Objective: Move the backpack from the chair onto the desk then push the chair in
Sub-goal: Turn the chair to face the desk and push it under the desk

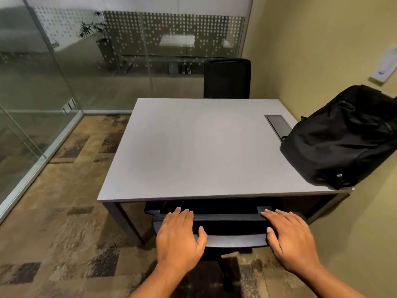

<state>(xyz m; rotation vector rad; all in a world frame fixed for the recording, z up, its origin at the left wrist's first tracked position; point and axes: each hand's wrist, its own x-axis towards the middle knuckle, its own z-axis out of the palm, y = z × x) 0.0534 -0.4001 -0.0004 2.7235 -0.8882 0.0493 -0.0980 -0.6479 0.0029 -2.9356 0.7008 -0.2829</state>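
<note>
A black backpack (343, 138) lies on the right side of the grey desk (193, 151), leaning against the wall. The black office chair (232, 226) stands at the desk's near edge, its seat tucked under the top and only the backrest top showing. My left hand (179, 237) rests on the left end of the backrest, fingers over the top and thumb at the rear. At the right end my right hand (290, 239) grips the same backrest in the same way.
A second black chair (227, 78) stands at the desk's far side. A dark cable hatch (278, 124) sits in the desktop beside the backpack. Glass partitions (32, 87) close off the left and back. A yellow wall (322, 50) runs along the right. Patterned carpet (64, 222) covers the floor.
</note>
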